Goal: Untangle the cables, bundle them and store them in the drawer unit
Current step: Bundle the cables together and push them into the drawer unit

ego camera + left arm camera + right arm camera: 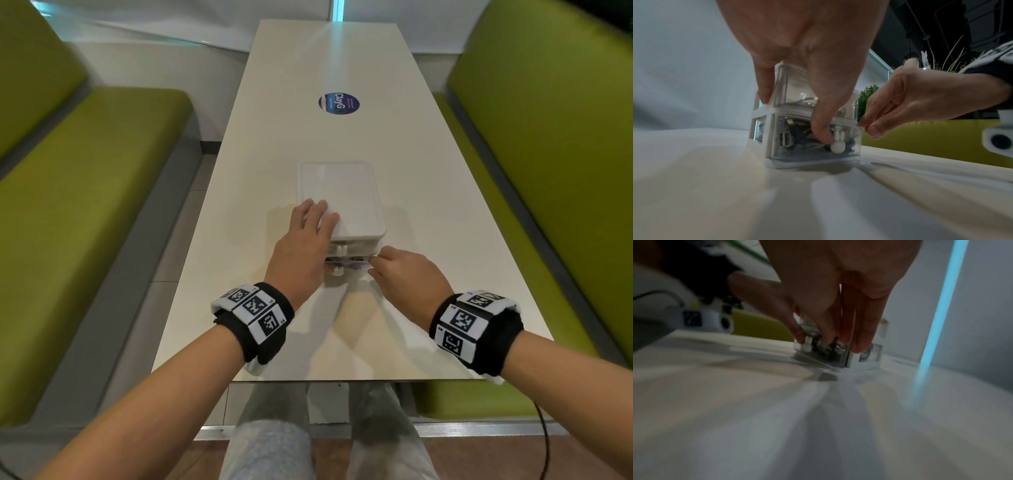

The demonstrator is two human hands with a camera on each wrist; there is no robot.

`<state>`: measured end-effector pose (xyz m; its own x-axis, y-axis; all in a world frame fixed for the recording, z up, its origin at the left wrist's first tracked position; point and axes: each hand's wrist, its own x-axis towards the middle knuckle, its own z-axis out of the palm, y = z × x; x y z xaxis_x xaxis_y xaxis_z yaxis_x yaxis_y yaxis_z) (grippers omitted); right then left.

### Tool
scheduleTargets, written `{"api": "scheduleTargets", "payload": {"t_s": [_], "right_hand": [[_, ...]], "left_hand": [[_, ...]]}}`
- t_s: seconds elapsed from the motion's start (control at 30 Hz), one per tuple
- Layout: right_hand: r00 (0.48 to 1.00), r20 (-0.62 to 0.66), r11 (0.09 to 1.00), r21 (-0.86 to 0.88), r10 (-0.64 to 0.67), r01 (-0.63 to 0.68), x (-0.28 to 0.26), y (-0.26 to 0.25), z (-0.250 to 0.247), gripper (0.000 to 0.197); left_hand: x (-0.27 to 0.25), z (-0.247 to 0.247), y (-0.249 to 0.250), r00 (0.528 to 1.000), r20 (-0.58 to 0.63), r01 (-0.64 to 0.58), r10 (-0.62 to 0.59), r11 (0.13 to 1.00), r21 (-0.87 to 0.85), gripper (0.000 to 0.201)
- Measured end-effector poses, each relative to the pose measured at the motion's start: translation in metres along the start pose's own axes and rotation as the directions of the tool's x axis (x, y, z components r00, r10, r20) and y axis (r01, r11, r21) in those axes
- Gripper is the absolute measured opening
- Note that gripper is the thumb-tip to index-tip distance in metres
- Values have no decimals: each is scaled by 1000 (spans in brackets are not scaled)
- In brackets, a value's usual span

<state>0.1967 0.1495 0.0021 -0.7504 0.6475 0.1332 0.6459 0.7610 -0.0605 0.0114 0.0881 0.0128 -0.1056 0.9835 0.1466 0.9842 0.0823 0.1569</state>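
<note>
A small drawer unit [339, 195] with a white frame and clear drawers stands mid-table. My left hand [308, 233] holds it from above: fingers lie over the top and left side, and the thumb [822, 134] presses the lower drawer's front beside its rabbit-shaped knob [837, 146]. Dark and white cables [797, 141] fill the lower drawer [813, 155]; a pale cable [803, 100] shows in the upper one. My right hand [400, 270] has straight fingers [846, 337] touching the lower drawer's right front corner. That drawer stands slightly out.
The long white table [308, 120] carries a round blue sticker [338, 103] further back. Green benches run along the left [85, 205] and right [548, 137] sides. The table's near edge [342, 378] lies just behind my wrists.
</note>
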Motion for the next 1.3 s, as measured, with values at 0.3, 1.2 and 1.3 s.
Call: {"api": "scheduleTargets", "payload": {"t_s": [0.3,1.2,1.3], "right_hand": [[982,187,999,-41,17,-9,16,1,-8,22],[938,68,913,217,339,-345,25,17,-10,60],[976,135,955,220,172,-199,28,17,-14,87]], "left_hand": [[1,3,-1,1000,-19,-17,17,1000,-17,68],[1,12,-7,988,-147,-59,55,998,-21,69],[0,12,-5,984,-173,-45,41,999,-14,69]]}}
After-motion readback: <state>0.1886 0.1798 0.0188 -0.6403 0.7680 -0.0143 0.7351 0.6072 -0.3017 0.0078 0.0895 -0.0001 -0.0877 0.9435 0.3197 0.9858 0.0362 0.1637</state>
